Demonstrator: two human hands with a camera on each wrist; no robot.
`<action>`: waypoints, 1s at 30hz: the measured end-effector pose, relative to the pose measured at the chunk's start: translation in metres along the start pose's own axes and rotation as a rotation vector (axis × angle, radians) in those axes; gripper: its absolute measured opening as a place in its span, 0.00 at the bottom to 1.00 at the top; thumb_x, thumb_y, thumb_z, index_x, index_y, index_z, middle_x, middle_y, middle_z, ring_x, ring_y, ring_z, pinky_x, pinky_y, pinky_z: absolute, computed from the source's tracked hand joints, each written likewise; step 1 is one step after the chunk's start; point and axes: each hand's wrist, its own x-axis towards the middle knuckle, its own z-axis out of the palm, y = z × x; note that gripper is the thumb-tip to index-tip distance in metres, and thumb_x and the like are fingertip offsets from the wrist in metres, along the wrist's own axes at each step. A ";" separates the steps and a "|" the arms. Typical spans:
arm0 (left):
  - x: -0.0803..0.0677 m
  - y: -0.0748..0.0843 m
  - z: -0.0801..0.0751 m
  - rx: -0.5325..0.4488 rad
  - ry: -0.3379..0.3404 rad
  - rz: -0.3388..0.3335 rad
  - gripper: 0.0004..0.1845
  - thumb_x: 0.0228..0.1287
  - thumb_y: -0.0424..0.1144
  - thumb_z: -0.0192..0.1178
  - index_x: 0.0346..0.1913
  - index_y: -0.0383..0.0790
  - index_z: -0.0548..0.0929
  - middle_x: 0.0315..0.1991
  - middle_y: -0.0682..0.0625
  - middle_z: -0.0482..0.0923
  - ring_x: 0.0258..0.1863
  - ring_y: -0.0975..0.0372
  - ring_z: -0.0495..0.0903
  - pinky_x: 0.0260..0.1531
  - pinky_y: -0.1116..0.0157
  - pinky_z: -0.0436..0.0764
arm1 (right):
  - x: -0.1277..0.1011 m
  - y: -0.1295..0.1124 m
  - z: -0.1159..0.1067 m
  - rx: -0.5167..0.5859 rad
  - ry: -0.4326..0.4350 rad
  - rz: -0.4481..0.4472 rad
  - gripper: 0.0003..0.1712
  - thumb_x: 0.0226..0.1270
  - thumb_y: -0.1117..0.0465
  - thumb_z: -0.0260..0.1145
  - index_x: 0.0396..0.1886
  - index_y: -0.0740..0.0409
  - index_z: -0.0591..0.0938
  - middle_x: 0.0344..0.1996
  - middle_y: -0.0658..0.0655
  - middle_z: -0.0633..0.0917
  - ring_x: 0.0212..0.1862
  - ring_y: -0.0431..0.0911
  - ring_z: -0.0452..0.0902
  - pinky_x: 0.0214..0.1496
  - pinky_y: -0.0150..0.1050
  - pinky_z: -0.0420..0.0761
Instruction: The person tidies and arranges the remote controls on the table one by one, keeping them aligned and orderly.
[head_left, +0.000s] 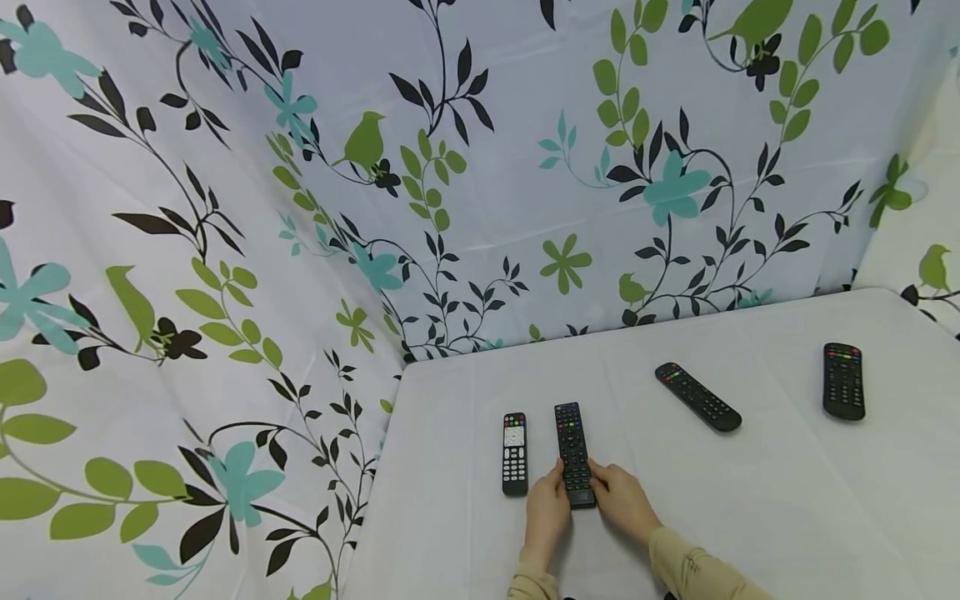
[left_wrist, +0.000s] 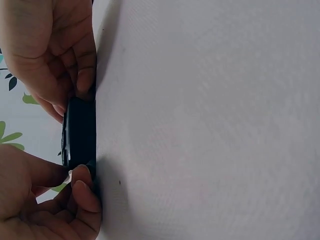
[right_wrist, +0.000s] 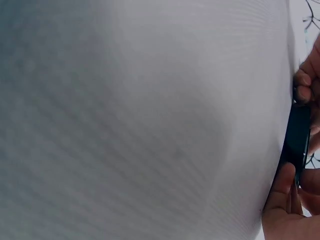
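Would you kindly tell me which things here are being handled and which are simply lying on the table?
In hand: long black remote, gripped at its near end by left hand and right hand.

Lying about: small remote, slanted remote, far-right remote.

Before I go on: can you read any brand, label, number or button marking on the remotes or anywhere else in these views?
No text can be read in any view.
Held remote: button markings too small.
Short remote with the pale top: keys blurred.
Angled remote: nothing legible.
Far right remote: nothing legible.
Both wrist views show only the held remote's plain black edge.
Patterned cloth: leaves and birds, no lettering.
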 end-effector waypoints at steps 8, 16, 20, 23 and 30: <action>-0.005 -0.001 0.002 -0.040 0.037 -0.041 0.18 0.61 0.28 0.53 0.54 0.29 0.77 0.39 0.38 0.83 0.31 0.56 0.81 0.30 0.62 0.78 | -0.004 0.000 -0.009 0.059 -0.004 0.046 0.23 0.60 0.67 0.58 0.55 0.71 0.75 0.30 0.56 0.83 0.29 0.41 0.72 0.31 0.35 0.72; 0.007 0.023 0.001 -0.117 0.124 -0.045 0.14 0.62 0.33 0.55 0.51 0.34 0.79 0.25 0.54 0.71 0.23 0.71 0.63 0.23 0.73 0.65 | 0.006 0.011 -0.034 0.054 0.030 0.021 0.21 0.64 0.63 0.58 0.55 0.66 0.76 0.34 0.57 0.83 0.36 0.45 0.78 0.38 0.38 0.76; 0.015 0.057 0.016 -0.227 0.148 0.018 0.14 0.61 0.32 0.56 0.49 0.35 0.80 0.25 0.53 0.72 0.24 0.72 0.65 0.24 0.75 0.66 | 0.020 0.025 -0.062 0.035 0.074 -0.005 0.20 0.65 0.63 0.57 0.55 0.67 0.75 0.37 0.61 0.83 0.39 0.49 0.79 0.37 0.38 0.76; 0.017 0.087 0.039 -0.354 0.108 0.019 0.15 0.59 0.30 0.56 0.50 0.35 0.79 0.26 0.53 0.74 0.23 0.74 0.66 0.23 0.76 0.68 | 0.033 0.039 -0.084 -0.001 0.122 -0.055 0.20 0.66 0.63 0.56 0.55 0.68 0.75 0.37 0.63 0.83 0.37 0.50 0.78 0.32 0.36 0.75; 0.027 0.139 0.090 -0.597 -0.019 -0.158 0.22 0.56 0.29 0.56 0.56 0.32 0.74 0.24 0.56 0.72 0.19 0.74 0.67 0.20 0.76 0.69 | 0.059 0.067 -0.134 -0.095 0.216 -0.127 0.20 0.69 0.62 0.52 0.56 0.70 0.74 0.37 0.67 0.79 0.36 0.52 0.74 0.34 0.39 0.71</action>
